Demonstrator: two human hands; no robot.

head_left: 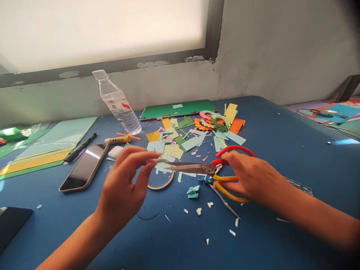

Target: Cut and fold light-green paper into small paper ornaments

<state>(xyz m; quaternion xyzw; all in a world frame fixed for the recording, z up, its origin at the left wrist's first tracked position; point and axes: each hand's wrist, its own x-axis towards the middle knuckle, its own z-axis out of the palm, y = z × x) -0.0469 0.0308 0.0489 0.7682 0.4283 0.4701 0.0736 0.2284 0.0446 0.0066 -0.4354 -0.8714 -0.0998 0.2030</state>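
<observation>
Grasping scissors in the right hand, pointed toward nine o'clock; with the left hand beside their tips, cannot tell whether gripping anything.

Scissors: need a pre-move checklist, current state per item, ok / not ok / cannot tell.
1. Scissors held by the handles in the right hand: ok.
2. Blade tips pointed away from the left hand: not ok, they point toward its fingertips.
3. Left fingertips holding a piece: cannot tell, too small to make out.
4. Tape roll away from the blade tips: not ok, they overlap its rim in this view.
5. Phone away from the blade tips: ok, it lies beyond the left hand.
6. Water bottle capped: ok, cap on.
</observation>
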